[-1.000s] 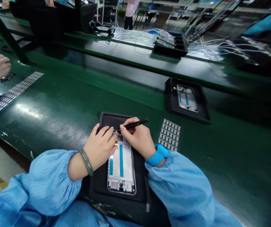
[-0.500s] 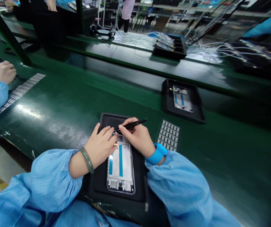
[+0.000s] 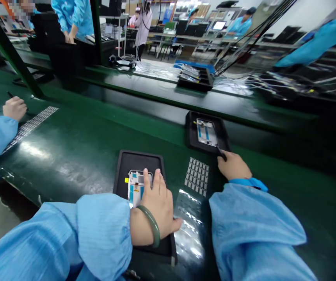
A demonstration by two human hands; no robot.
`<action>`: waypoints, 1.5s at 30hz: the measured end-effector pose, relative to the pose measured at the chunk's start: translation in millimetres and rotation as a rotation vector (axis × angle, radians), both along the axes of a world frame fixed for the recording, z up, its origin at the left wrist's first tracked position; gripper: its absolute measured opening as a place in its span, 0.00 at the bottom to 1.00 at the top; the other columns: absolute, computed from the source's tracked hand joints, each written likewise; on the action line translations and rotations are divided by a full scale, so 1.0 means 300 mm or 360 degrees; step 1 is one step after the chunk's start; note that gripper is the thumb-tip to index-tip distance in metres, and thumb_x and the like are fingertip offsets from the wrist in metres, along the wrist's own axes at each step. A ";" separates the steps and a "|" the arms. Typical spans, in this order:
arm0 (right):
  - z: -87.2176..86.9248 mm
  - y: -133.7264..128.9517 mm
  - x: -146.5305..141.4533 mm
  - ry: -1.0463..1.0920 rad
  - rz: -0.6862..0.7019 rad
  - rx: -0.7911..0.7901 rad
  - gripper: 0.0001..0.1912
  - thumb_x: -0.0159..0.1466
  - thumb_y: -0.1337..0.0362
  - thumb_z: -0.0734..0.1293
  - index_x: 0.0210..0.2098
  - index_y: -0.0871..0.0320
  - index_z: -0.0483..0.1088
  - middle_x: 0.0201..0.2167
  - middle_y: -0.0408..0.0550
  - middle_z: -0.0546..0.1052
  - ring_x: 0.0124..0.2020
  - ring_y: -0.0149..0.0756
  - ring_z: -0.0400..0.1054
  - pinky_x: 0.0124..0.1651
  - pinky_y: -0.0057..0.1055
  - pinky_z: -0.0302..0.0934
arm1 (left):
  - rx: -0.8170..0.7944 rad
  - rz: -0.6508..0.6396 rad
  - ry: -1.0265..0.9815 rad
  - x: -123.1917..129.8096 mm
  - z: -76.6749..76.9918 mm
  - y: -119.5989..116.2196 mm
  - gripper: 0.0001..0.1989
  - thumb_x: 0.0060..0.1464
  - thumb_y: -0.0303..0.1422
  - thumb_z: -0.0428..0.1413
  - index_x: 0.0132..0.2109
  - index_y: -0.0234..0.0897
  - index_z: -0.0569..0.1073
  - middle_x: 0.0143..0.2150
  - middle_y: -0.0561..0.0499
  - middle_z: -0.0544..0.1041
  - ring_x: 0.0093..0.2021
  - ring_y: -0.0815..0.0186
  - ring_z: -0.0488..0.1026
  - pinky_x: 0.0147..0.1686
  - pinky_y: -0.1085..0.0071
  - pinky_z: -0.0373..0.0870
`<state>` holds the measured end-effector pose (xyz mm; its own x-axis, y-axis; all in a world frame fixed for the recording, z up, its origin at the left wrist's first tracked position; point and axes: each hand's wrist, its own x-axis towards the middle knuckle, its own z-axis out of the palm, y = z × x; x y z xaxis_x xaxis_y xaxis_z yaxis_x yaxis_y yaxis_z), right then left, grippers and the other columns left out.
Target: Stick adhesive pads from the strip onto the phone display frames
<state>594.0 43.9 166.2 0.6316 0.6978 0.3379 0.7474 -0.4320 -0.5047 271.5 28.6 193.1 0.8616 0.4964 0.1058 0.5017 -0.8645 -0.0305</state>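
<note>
My left hand [image 3: 158, 203], fingers spread, is over the right side of a phone frame [image 3: 135, 189] and hides much of it. That frame lies in a black tray [image 3: 140, 158] and has blue strips and a yellow tab. My right hand [image 3: 233, 166] is closed on a black pen-like tool [image 3: 222, 153] at the near right corner of a second black tray [image 3: 191, 134]. Inside this farther tray is another phone frame [image 3: 207, 132] with blue strips. Between my hands, a sheet of small grey labels [image 3: 197, 175] lies on the green bench [image 3: 91, 136].
At the left, another person's hand [image 3: 15, 108] is beside a long label strip [image 3: 34, 123]. A green post [image 3: 12, 50] slants up there. Beyond a raised ledge [image 3: 153, 93] stand a divided black box [image 3: 195, 78] and white cables [image 3: 156, 68].
My right hand has moved from the near phone frame to the far tray with the tool. My left hand has shifted right and spread its fingers. The view has tilted up.
</note>
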 end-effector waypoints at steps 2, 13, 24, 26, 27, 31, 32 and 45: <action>-0.023 -0.006 0.037 -0.0037 0.0029 -0.0041 0.03 0.52 0.65 0.68 0.23 0.56 0.70 0.27 0.49 0.68 0.25 0.33 0.60 0.30 0.36 0.52 | 0.0005 -0.0001 0.0029 0.003 -0.007 0.049 0.32 0.52 0.48 0.49 0.50 0.21 0.70 0.59 0.27 0.63 0.65 0.39 0.46 0.57 0.31 0.37; -0.053 0.019 0.024 -0.0308 0.0139 -0.0030 0.08 0.59 0.57 0.65 0.35 0.51 0.74 0.36 0.53 0.73 0.35 0.40 0.65 0.32 0.35 0.54 | 0.0078 0.0623 -0.0016 -0.065 0.024 0.689 0.18 0.59 0.24 0.38 0.48 0.31 0.70 0.46 0.34 0.69 0.48 0.53 0.68 0.41 0.56 0.66; 0.021 0.030 -0.223 -0.0507 0.0302 -0.0143 0.13 0.62 0.56 0.63 0.41 0.54 0.73 0.37 0.49 0.74 0.36 0.43 0.70 0.28 0.33 0.58 | -0.0280 0.0444 -0.0192 -0.005 -0.103 0.827 0.29 0.62 0.41 0.40 0.66 0.33 0.47 0.67 0.39 0.51 0.66 0.50 0.45 0.61 0.45 0.42; 0.059 -0.003 -0.316 -0.0454 0.0443 -0.0194 0.12 0.61 0.57 0.64 0.39 0.55 0.73 0.34 0.48 0.74 0.33 0.42 0.70 0.29 0.34 0.60 | -0.0342 0.0346 -0.0230 -0.016 -0.104 0.799 0.29 0.62 0.41 0.40 0.66 0.32 0.48 0.67 0.40 0.51 0.67 0.52 0.43 0.63 0.49 0.40; 0.079 -0.024 -0.370 -0.0420 0.0537 -0.0219 0.11 0.61 0.57 0.64 0.38 0.55 0.73 0.33 0.48 0.74 0.32 0.41 0.70 0.30 0.33 0.61 | -0.0373 0.0298 -0.0254 -0.022 -0.101 0.783 0.29 0.62 0.41 0.39 0.66 0.32 0.49 0.67 0.41 0.51 0.67 0.55 0.43 0.63 0.52 0.40; 0.152 -0.128 -0.602 -0.0150 0.0978 -0.0518 0.09 0.63 0.65 0.62 0.42 0.55 0.70 0.37 0.47 0.73 0.36 0.37 0.71 0.35 0.31 0.64 | -0.0489 0.0137 -0.0361 -0.058 -0.075 0.710 0.28 0.63 0.42 0.35 0.65 0.31 0.49 0.67 0.43 0.51 0.68 0.63 0.43 0.64 0.61 0.44; 0.162 -0.156 -0.656 -0.0070 0.1079 -0.0616 0.11 0.62 0.68 0.61 0.43 0.54 0.69 0.39 0.46 0.73 0.37 0.36 0.71 0.37 0.31 0.64 | -0.0514 0.0110 -0.0379 -0.070 -0.067 0.693 0.29 0.63 0.44 0.35 0.65 0.32 0.49 0.68 0.42 0.49 0.68 0.63 0.43 0.64 0.61 0.45; 0.204 -0.274 -0.676 0.0883 0.1791 -0.0482 0.10 0.64 0.59 0.61 0.36 0.57 0.71 0.38 0.47 0.74 0.40 0.33 0.69 0.43 0.29 0.63 | -0.0654 -0.0175 -0.0018 -0.206 0.006 0.588 0.42 0.50 0.52 0.53 0.65 0.32 0.52 0.62 0.36 0.59 0.62 0.50 0.55 0.60 0.52 0.51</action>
<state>391.3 -38.1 227.5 -0.3464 0.9371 -0.0431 0.4961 0.1440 -0.8562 209.7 204.9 194.8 0.9118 0.4042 -0.0719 0.4040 -0.8521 0.3328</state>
